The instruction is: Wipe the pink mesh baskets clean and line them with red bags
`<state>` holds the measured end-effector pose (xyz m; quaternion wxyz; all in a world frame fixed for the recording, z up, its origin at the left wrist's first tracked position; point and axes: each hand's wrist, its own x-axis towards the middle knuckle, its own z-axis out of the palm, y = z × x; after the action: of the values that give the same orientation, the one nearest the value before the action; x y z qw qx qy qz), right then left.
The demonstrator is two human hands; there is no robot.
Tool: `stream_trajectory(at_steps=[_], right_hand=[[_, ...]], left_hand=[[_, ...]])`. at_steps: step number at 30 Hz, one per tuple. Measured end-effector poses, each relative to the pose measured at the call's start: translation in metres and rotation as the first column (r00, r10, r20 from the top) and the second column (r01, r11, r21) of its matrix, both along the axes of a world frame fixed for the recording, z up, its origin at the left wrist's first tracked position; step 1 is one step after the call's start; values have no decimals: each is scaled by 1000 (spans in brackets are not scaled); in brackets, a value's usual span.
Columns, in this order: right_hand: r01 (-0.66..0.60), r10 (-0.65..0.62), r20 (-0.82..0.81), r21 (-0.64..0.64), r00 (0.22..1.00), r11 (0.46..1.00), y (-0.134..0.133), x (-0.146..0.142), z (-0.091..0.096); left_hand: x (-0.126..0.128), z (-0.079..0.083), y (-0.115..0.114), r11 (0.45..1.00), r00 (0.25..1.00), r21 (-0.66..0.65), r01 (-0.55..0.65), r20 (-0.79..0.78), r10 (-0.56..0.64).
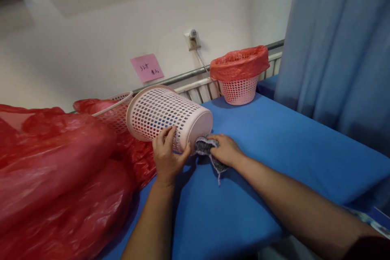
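I have a pale pink, round plastic basket with a perforated wall (167, 113) lying tilted on its side above the flat blue-covered surface (283, 138), its solid base towards the right and its rim towards the left. From here I cannot tell whether its underside rests on the blue. My left hand (169, 156) holds it near the base, fingers spread over the perforated side and thumb by the base's lower edge. My right hand (227, 150) has its fingers closed on a crumpled dark grey cloth with a pale lilac edging (202, 146), which touches the lower part of the base; one corner hangs below those fingers.

Just left of the basket I see a large heap of translucent red plastic sheeting (55, 170), and behind that another pink perforated basket (111, 115), partly hidden. Farther back on the right, a third pink basket (239, 90) stands upright, a red plastic liner (240, 63) folded over its rim.

Beyond the surface runs a grey metal rail (179, 77). On the pale wall I see a pink paper note with handwriting (147, 65) and a socket (192, 41). A blue curtain (338, 40) hangs at the right.
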<state>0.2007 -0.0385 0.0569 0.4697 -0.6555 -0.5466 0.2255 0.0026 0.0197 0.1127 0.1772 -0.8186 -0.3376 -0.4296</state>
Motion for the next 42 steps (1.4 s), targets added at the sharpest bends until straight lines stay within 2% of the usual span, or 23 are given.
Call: stream_trajectory(at_steps=[2, 4, 5, 6, 7, 11, 14, 16, 18, 19, 21, 22, 24, 25, 26, 29, 31, 34, 36, 37, 39, 41, 42], right_hand=[[169, -147, -122, 198, 982, 965, 3, 14, 8], [312, -242, -213, 410, 947, 857, 4, 23, 14], [330, -255, -216, 484, 942, 811, 4, 25, 15], [312, -249, -189, 531, 950, 788, 3, 23, 15], [266, -226, -142, 553, 964, 789, 2, 20, 14], [43, -65, 30, 471, 997, 881, -8, -4, 4], [-136, 101, 151, 242, 983, 961, -14, -13, 0], [-224, 209, 206, 51, 956, 973, -16, -11, 3], [-213, 217, 201, -44, 955, 976, -15, -4, 8], [-168, 170, 173, -23, 970, 985, -13, 0, 11], [-5, -4, 67, 146, 998, 989, -10, 9, 15], [101, -103, -5, 256, 995, 961, -8, 11, 15], [260, -232, -116, 420, 966, 869, -5, 11, 14], [271, -241, -123, 454, 963, 849, -5, 8, 12], [231, -213, -92, 457, 973, 859, -5, 2, 10], [-21, -1, 70, 316, 998, 948, -11, -16, 4], [-145, 120, 148, 170, 982, 975, -17, -24, 3], [-250, 266, 234, -98, 935, 963, -22, -22, 6], [-247, 298, 242, -220, 923, 944, -21, -13, 10], [-219, 271, 226, -230, 936, 948, -19, -8, 12], [-97, 116, 152, -131, 982, 987, -13, 4, 16], [112, -115, 26, 87, 993, 990, -8, 12, 17], [208, -204, -39, 205, 978, 957, -5, 14, 16]], left_hand=[[0, 0, 0, 1000, 1000, -10, 0, -1, 0], [3, 0, -2, 1000, 1000, -23, 7, 5, -7], [4, 0, -4, 1000, 1000, -27, 14, 7, -14], [6, 0, -6, 999, 1000, -28, 24, 7, -24], [7, 0, -7, 999, 999, -28, 34, 5, -34], [9, 0, -8, 998, 999, -31, 46, 3, -46], [6, -1, -4, 998, 999, -43, 34, 8, -34], [4, -1, -2, 999, 1000, -45, 21, 15, -21], [3, -2, -1, 999, 1000, -48, 10, 15, -9], [3, -2, -1, 999, 1000, -48, 7, 13, -6], [3, -3, 0, 999, 1000, -42, 8, 12, -7], [3, -4, 0, 999, 1000, -36, 13, 13, -13], [4, -4, -1, 999, 999, -23, 31, 15, -30], [4, -4, -1, 999, 999, -18, 37, 17, -36], [5, -4, -1, 999, 999, -14, 40, 19, -40], [5, -4, -1, 999, 999, -11, 48, 17, -48], [5, -4, -1, 999, 999, -2, 49, 19, -49], [6, -5, -1, 999, 999, 10, 44, 21, -44], [7, -5, -2, 999, 999, 9, 45, 12, -46], [8, -5, -2, 999, 999, 9, 45, 10, -45], [8, -6, -2, 999, 999, 12, 42, 12, -42], [9, -6, -2, 999, 999, 13, 38, 18, -38], [9, -6, -2, 999, 999, 13, 37, 21, -37]])
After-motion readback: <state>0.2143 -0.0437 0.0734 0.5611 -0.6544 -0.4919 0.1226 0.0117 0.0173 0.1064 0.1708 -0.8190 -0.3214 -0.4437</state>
